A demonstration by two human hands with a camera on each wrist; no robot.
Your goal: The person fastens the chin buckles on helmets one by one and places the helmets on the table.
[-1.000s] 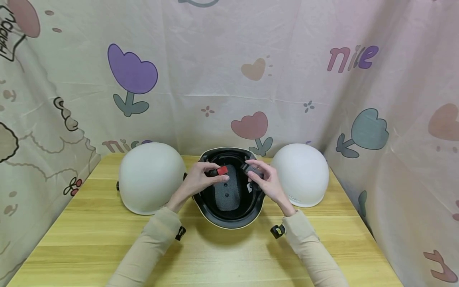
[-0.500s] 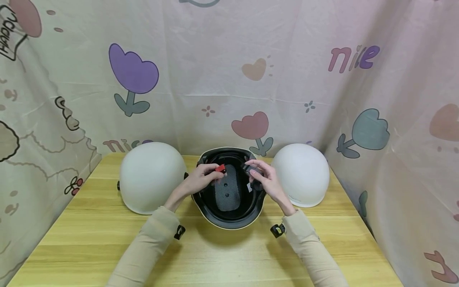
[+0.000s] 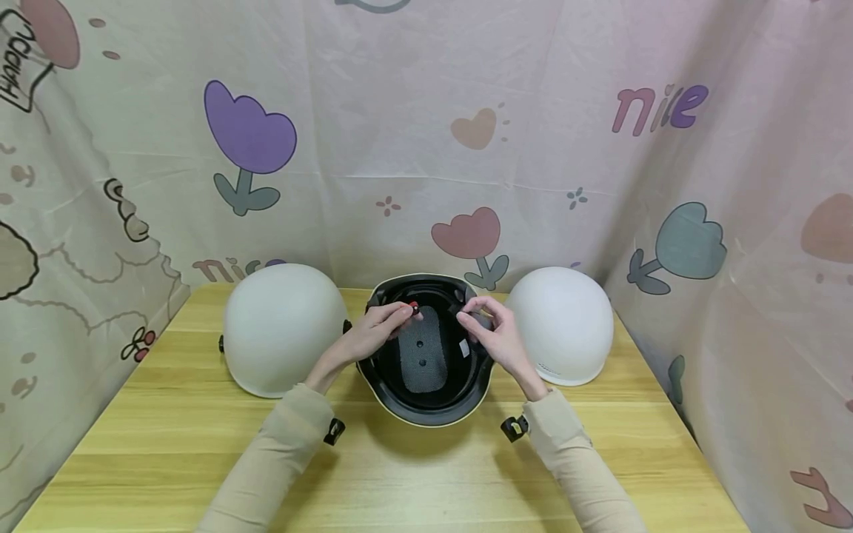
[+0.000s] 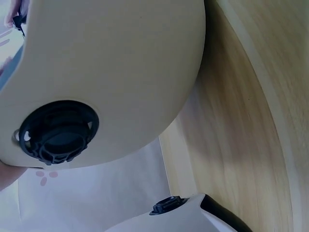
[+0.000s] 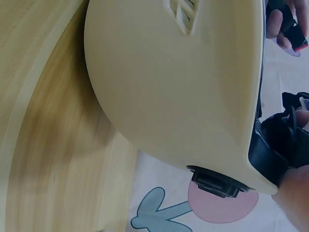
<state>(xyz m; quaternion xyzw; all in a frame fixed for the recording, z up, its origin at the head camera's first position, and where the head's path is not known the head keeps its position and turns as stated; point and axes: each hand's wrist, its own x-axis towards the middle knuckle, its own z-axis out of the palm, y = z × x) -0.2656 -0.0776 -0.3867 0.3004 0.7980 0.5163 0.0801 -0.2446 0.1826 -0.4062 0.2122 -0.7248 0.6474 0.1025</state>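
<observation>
An upturned helmet (image 3: 426, 411) with a black lining lies between my two hands. My left hand (image 3: 375, 330) pinches a black strap buckle with a red part (image 3: 415, 306) above the helmet's left inside. Thumb and fingers of my right hand (image 3: 498, 333) hold the other, black buckle piece on its strap at the right rim, mostly hidden by the fingers from above. The right wrist view shows that black strap (image 5: 276, 137) coming over the helmet edge, and the red-tipped buckle (image 5: 293, 33) apart from it. The left wrist view mostly shows the helmet's pale shell (image 4: 120, 72).
A white helmet (image 3: 283, 329) stands dome-up on the left, close to the left forearm. Another white helmet (image 3: 561, 326) stands dome-up on the right. All rest on a wooden table (image 3: 426, 488) with a patterned cloth (image 3: 373, 133) hanging behind.
The left hand has turned the red buckle part, so less of it shows now. The right hand has tilted its black buckle piece, which is now mostly hidden. The helmets have stayed put.
</observation>
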